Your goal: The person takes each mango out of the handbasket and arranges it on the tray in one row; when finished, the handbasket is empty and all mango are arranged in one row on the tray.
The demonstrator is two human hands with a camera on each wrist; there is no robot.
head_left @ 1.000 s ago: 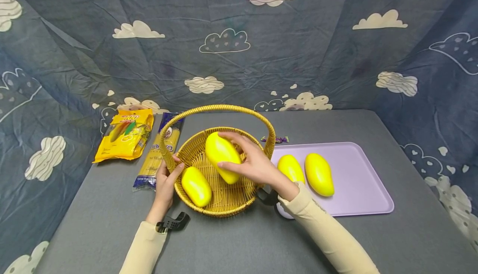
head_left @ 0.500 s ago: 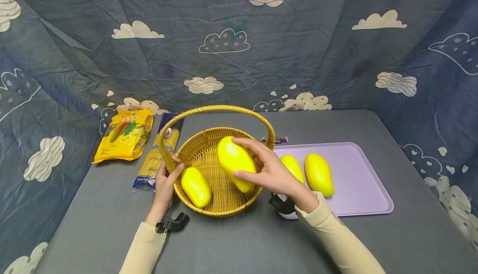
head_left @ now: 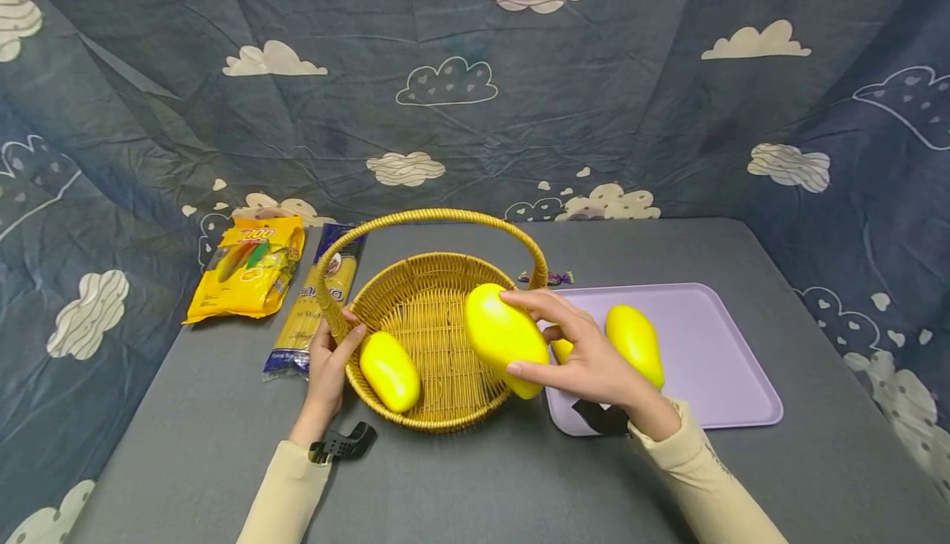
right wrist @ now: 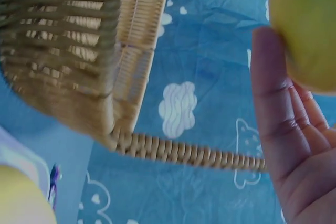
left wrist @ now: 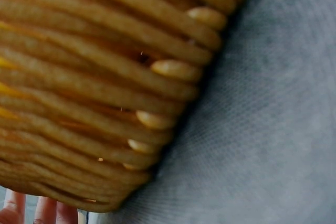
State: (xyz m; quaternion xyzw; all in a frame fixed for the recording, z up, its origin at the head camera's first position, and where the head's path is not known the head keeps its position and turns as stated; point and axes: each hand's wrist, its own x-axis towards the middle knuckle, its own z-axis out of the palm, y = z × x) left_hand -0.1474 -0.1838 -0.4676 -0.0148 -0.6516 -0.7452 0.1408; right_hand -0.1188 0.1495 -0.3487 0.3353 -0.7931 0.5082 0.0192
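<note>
My right hand [head_left: 594,363] holds a yellow mango [head_left: 505,338] between thumb and fingers, raised over the right rim of a wicker basket [head_left: 438,321]. The right wrist view shows this mango [right wrist: 310,30] up above the basket's side. With thumb and fingers, my left hand [head_left: 326,367] grips the basket's left rim at the foot of its arched handle. Inside the basket, against the near left wall, lies another mango [head_left: 390,371]. On a lilac tray [head_left: 712,354] to the right rests a mango [head_left: 634,342], with one more [head_left: 562,351] beside it mostly hidden behind my right hand.
Left of the basket lie a pack of spaghetti [head_left: 308,313] and a yellow snack bag [head_left: 248,268]. A small purple wrapped candy [head_left: 558,278] sits behind the tray's far left corner. A cloud-patterned cloth [head_left: 445,132] hangs behind the table.
My right hand has carried the mango rightward, from over the basket's middle to its right rim, now covering more of a mango on the tray. The left hand and basket have stayed put.
</note>
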